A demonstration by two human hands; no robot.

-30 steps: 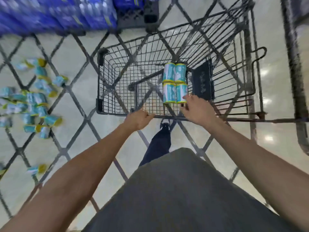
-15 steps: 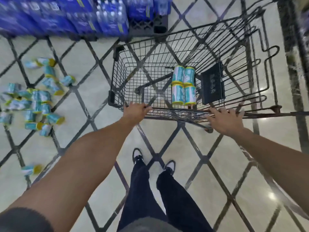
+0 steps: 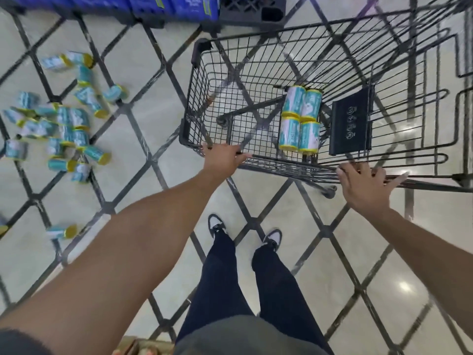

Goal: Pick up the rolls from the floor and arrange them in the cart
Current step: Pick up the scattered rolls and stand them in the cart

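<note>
**Four rolls in, the pile on the floor to go**

Nearest the camera, the person's legs and shoes point(image 3: 217, 224) stand on the diamond-patterned floor point(image 3: 163, 116), squarely behind the cart point(image 3: 194, 111). The left hand point(image 3: 221, 157) curls over the cart's near rim at its left corner; it holds the wire and no roll. The right hand point(image 3: 363, 185) lies flat with fingers spread on the near rim further right, carrying nothing.

Inside the basket, four rolls in the cart point(image 3: 299, 119) lie in a tidy two-by-two block, just beside the black folded seat flap point(image 3: 350, 121). The rest of the basket floor is bare.

Off to the left, well apart from the cart, the rolls on the floor point(image 3: 64, 124) lie scattered and overlapping, with one stray roll point(image 3: 60, 231) nearer the feet.

The step now, it seems, is going back for more. Best to let go of the rim, turn left, gather the stray first, then lift a few at a time and set them snug against the block, ends aligned. Beyond all this, blue packs point(image 3: 166, 6) stand at the far edge.
</note>
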